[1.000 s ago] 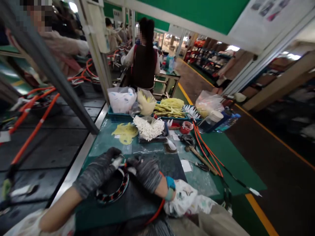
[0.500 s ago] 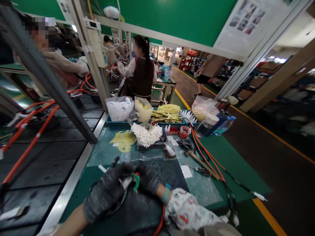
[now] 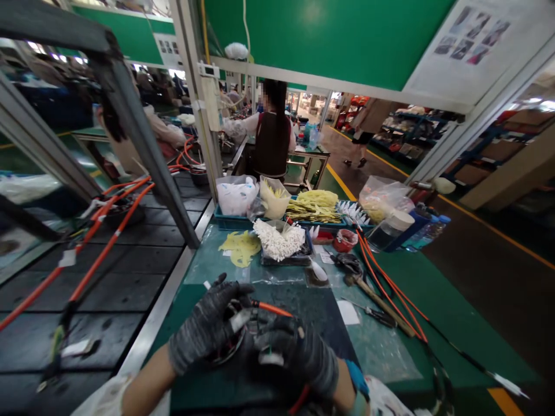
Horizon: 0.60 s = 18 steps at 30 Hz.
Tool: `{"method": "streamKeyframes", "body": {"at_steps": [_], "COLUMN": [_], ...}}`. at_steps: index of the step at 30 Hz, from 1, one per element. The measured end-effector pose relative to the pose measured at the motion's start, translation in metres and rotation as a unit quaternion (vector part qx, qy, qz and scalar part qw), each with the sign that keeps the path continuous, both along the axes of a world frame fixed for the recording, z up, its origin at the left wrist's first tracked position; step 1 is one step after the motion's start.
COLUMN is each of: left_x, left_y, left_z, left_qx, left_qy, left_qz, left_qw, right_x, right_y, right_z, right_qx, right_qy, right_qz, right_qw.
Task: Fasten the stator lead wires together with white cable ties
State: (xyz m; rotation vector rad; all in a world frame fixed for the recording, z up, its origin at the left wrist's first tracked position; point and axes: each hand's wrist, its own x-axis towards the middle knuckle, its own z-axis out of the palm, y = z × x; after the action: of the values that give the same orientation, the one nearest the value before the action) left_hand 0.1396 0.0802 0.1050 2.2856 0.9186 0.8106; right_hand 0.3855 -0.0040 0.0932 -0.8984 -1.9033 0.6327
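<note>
My left hand [image 3: 202, 326], in a dark grey glove, closes round a wire harness [image 3: 239, 319] at a white wrapped part. Dark looped wires hang under that hand. My right hand [image 3: 299, 349], gloved alike, is curled in front of it, with a white piece and a bit of green showing under its fingers; its exact grip is partly hidden. Past the fingers runs an orange cable [image 3: 273, 308]. Both hands are above a dark mat [image 3: 312, 300] on the green bench.
Beyond the hands stand a tray of white caps [image 3: 280, 242], yellow sheets [image 3: 240, 248] and a red pot [image 3: 345, 240]. A hammer [image 3: 384, 306], a screwdriver [image 3: 377, 315] and orange cables lie right. Left runs a black-slatted conveyor [image 3: 143, 277] with harnesses. People work farther back.
The view has swung left. My right hand has turned and come nearer, and the green piece between my hands is now mostly covered. An orange cable end now shows beyond my fingers.
</note>
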Motion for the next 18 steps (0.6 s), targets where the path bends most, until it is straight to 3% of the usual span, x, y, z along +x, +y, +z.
{"method": "streamKeyframes", "body": {"at_steps": [3,6,12,15,18], "left_x": [0.002,0.014,0.04,0.04,0.038], "left_y": [-0.022,-0.044,-0.057,-0.06,-0.066], "left_z": [-0.008,-0.015,-0.032,-0.046,-0.061], "left_qx": [0.153,0.242,0.25,0.269,0.288], "left_qy": [0.012,0.036,0.058,0.079,0.108], "left_qz": [0.023,0.058,0.208,0.211,0.18], "left_qw": [0.988,0.968,0.944,0.936,0.935], "right_x": [0.005,0.003,-0.015,-0.027,-0.037], "right_y": [0.002,0.007,0.016,0.018,0.019], "right_z": [-0.006,-0.012,-0.022,-0.026,-0.031], "right_qx": [0.037,0.031,-0.096,-0.123,-0.138], "right_qy": [-0.01,0.002,0.069,0.124,0.152], "right_qz": [-0.021,-0.076,-0.249,-0.299,-0.291], "right_qw": [0.999,0.997,0.961,0.938,0.934]}}
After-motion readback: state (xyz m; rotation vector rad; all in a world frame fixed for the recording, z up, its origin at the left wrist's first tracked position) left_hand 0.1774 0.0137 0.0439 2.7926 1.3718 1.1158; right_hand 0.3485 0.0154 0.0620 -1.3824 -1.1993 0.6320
